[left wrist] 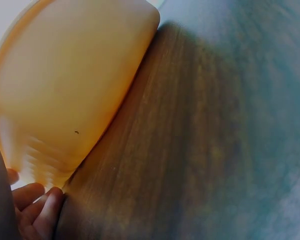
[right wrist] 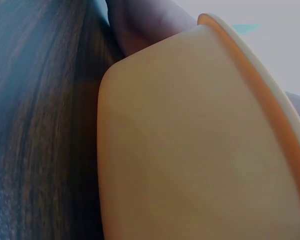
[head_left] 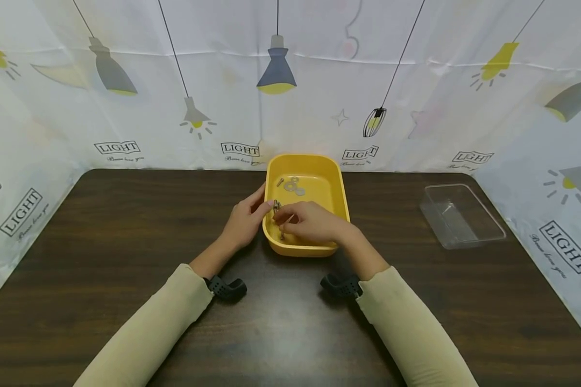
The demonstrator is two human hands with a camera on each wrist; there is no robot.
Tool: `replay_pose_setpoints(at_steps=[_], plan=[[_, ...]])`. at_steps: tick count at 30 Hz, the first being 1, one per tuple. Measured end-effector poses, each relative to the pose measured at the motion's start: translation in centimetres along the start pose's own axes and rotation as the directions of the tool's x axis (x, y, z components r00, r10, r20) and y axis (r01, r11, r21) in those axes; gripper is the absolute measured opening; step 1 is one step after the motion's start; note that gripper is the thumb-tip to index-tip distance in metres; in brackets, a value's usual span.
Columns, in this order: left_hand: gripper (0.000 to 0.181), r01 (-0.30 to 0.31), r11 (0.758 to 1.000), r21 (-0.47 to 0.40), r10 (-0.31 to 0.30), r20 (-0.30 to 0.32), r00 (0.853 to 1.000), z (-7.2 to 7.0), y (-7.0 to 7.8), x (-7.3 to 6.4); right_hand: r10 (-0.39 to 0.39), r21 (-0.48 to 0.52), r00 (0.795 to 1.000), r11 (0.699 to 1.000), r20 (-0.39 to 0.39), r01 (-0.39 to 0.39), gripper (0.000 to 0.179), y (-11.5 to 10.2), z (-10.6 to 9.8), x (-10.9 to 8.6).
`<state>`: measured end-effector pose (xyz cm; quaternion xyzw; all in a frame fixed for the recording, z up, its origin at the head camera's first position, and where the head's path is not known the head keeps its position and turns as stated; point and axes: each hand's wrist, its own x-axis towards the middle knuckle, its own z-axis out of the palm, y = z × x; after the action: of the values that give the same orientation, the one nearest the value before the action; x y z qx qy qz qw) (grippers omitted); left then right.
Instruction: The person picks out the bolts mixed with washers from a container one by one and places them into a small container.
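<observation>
A yellow plastic tray (head_left: 319, 185) sits on the table near the back wall. My left hand (head_left: 244, 220) grips its left side, thumb at the rim; in the left wrist view its fingers (left wrist: 45, 205) lie against the outside wall. Inside the tray, my right hand (head_left: 312, 221) has curled fingers pinching a small metal bolt (head_left: 282, 235), partly hidden by the hand. More bolts (head_left: 276, 204) show beside the left thumb. Farther back lie several flat washers (head_left: 290, 186) and a single bolt (head_left: 280, 182). In the right wrist view the tray's wall (right wrist: 190, 130) hides the right fingertips.
A clear plastic box (head_left: 465, 223) stands on the dark wooden table (head_left: 126, 231) at the right. A white curtain (head_left: 314, 118) printed with lamps closes off the back and sides. Black wrist straps (head_left: 227, 289) sit on both wrists.
</observation>
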<state>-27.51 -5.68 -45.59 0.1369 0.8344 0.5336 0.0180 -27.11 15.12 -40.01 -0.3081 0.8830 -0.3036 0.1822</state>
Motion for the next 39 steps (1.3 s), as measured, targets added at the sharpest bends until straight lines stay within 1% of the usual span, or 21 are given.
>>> replay_pose_setpoints(at_steps=[3,8,11,14,18,23,31,35,39], plan=[[0.058,0.0,1.0,0.0,0.0,0.0,1.0,0.0,0.1,0.0,0.007,-0.022,1.0,1.0,-0.011,-0.007,0.03,0.0,0.0,0.1],[0.059,-0.003,1.0,0.014,0.004,-0.014,1.0,-0.1,0.3,0.0,0.011,-0.087,1.0,0.996,-0.01,-0.012,0.03,-0.3,0.2,0.0],[0.059,-0.004,1.0,0.016,0.004,-0.02,1.0,-0.1,0.3,0.0,0.017,-0.119,1.0,0.993,-0.008,-0.018,0.026,-0.6,0.2,0.0],[0.059,0.002,1.0,0.02,-0.001,-0.018,1.0,0.0,0.3,0.0,0.048,-0.138,0.999,0.989,-0.009,-0.048,0.021,-0.7,0.2,-0.1],[0.06,0.017,1.0,0.016,-0.016,-0.016,1.0,-0.1,0.3,-0.1,0.079,-0.13,0.997,0.988,-0.004,-0.079,0.021,-0.5,0.0,-0.1],[0.061,0.022,1.0,0.012,-0.022,-0.012,1.0,-0.1,0.4,-0.2,0.094,-0.126,0.996,0.988,0.003,-0.092,0.023,-0.1,-0.4,-0.3],[0.061,0.005,1.0,0.008,-0.005,-0.014,1.0,0.0,0.5,-0.1,0.076,-0.132,0.997,0.989,0.026,-0.072,0.02,0.1,-0.7,-0.6],[0.06,-0.005,1.0,0.011,0.005,-0.004,1.0,0.0,0.5,0.0,0.087,-0.13,0.996,0.988,0.022,-0.083,0.018,0.2,-0.8,-0.7],[0.061,0.0,1.0,0.014,0.0,-0.004,1.0,0.0,0.4,0.0,0.091,-0.137,0.996,0.987,0.018,-0.087,0.02,0.1,-0.8,-0.8]])
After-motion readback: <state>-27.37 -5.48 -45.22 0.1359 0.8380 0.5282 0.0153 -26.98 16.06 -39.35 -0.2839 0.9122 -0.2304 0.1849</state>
